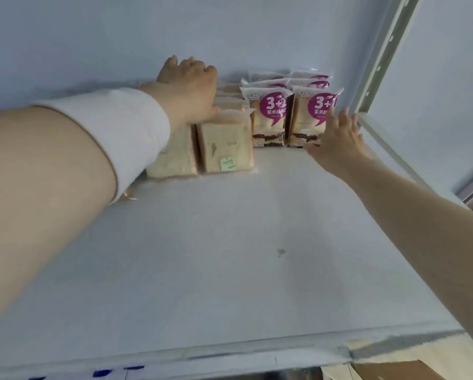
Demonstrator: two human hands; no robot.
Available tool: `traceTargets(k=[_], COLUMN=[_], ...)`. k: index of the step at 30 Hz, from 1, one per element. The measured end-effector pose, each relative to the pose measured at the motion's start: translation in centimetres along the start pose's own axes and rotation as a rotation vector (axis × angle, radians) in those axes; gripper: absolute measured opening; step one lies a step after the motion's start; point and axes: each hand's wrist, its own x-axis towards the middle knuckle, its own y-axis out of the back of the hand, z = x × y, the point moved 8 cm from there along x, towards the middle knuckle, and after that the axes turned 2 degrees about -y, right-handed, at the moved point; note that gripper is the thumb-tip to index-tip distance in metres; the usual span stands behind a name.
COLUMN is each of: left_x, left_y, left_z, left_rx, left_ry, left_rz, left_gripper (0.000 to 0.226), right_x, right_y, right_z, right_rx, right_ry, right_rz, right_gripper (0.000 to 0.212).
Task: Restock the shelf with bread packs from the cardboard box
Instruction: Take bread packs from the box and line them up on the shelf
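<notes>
On the white shelf [229, 256], plain clear bread packs [224, 146] stand in rows at the back left. Purple-labelled "3+2" bread packs [271, 116] stand in two rows at the back right. My left hand [191, 86] reaches over the plain packs, palm down, fingers curled on their tops. My right hand [339, 141] rests with spread fingers against the front right purple pack [312, 116]. A corner of the cardboard box [394, 370] shows at the bottom right, below the shelf edge.
The shelf's back wall [175, 37] is white. A slotted metal upright [386, 50] and a raised side rim [388, 149] bound the shelf on the right. Blue price-tag marks [103, 373] run along the front lip.
</notes>
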Motion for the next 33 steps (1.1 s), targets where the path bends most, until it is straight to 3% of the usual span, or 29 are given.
traceTargets(k=[5, 8, 11, 17, 22, 27, 33], left_x=[-9.8, -14.9, -19.3, -28.4, -35.2, -41.3, -48.2], left_y=[-1.4, -3.1, -3.6, -4.6, -4.9, -4.6, -7.8], left_z=[-3.7, -4.4, -4.4, -0.7, 3.2, 9.5, 18.9], left_rx=[-0.022, -0.134, -0.130, -0.158, -0.215, -0.211, -0.207], left_ry=[0.049, 0.081, 0.104, 0.091, 0.092, -0.034, -0.252], left_rz=[-0.114, -0.264, -0.285, -0.328, -0.267, -0.268, -0.412], left_gripper=[0.055, 0.053, 0.051, 0.056, 0.056, 0.058, 0.046], right_x=[-8.4, -13.3, -17.5, -26.2, -34.0, -42.5, -52.8], right_y=[-1.2, -2.2, -3.2, -5.1, -7.1, -8.3, -12.5], right_z=[-8.7, -11.0, -11.5, -10.2, -7.9, -4.3, 3.5], right_rx=[-0.184, -0.251, -0.331, -0.360, -0.296, -0.226, -0.298], right_ry=[0.151, 0.204, 0.227, 0.262, 0.314, 0.277, 0.132], right_rz=[-0.094, -0.200, -0.268, -0.344, -0.341, -0.389, -0.604], right_gripper=[0.075, 0.073, 0.074, 0.073, 0.071, 0.070, 0.064])
